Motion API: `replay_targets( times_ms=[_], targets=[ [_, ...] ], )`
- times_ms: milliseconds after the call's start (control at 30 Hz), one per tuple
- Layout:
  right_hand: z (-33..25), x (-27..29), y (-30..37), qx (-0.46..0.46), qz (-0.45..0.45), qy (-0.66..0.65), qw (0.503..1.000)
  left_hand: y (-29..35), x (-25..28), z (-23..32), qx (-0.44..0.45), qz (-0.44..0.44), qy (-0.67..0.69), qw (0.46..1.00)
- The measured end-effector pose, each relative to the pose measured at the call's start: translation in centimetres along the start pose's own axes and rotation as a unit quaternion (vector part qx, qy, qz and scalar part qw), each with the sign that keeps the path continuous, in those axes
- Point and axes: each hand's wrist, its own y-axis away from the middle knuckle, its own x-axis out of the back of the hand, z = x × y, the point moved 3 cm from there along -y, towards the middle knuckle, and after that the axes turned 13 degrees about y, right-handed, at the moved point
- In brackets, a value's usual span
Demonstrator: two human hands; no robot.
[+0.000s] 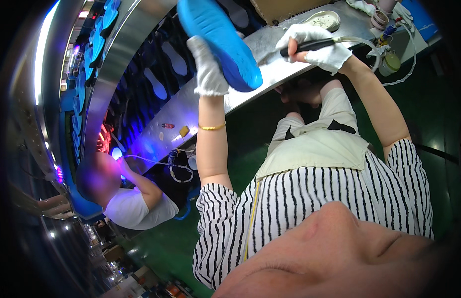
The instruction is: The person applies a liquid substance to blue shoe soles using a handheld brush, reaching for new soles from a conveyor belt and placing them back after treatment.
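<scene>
My left hand [209, 69], in a white glove with bare forearm below, is closed on the side of a blue shoe sole [218, 39], a long foot-shaped piece held raised and tilted above the metal bench. Its rounded lower end is a deeper blue and points toward my right hand. A white fingerless glove covers my right hand [315, 47], which grips a black-handled brush [315, 44]. A pale hose [362, 40] runs from the rear of the handle. The brush's thin front end reaches close to the sole's lower end; whether they touch I cannot tell.
A shiny metal bench [240, 99] runs diagonally ahead, with a white clog [324, 21] at its far right. Behind it lie several sole-shaped pieces [174, 58] among dark forms. A green-topped jar [389, 64] stands right. At left, a co-worker [141, 206] sits holding something glowing.
</scene>
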Motion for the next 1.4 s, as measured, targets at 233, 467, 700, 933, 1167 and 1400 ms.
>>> replay_targets(
  times_ms=[233, 467, 700, 933, 1167, 1400],
  targets=[
    [1.5, -1.5, 0.9, -0.022, 0.103, -0.016, 0.994, 3.6, 3.8, -2.8, 0.138, 0.112, 0.278, 0.944],
    [2.4, -1.7, 0.6, -0.031, 0.245, 0.072, 0.966, 6.9, -1.2, -11.3, 0.149, 0.037, 0.325, 0.933],
    [-0.3, -4.2, 1.9, 0.053, 0.115, 0.040, 0.991, 5.6, -2.0, -12.9, 0.080, 0.063, 0.378, 0.920],
    [-0.6, -5.5, 1.9, 0.046, 0.126, 0.203, 0.970, 4.6, -0.9, -12.3, 0.060, 0.115, 0.312, 0.941],
    [-1.8, -6.1, 2.7, 0.066, 0.106, 0.191, 0.974, 4.2, 0.3, -10.8, -0.025, 0.133, 0.259, 0.956],
    [-0.5, -5.9, 3.0, -0.053, 0.067, -0.012, 0.996, 3.1, 1.1, -9.3, -0.035, 0.168, 0.296, 0.940]
  ],
)
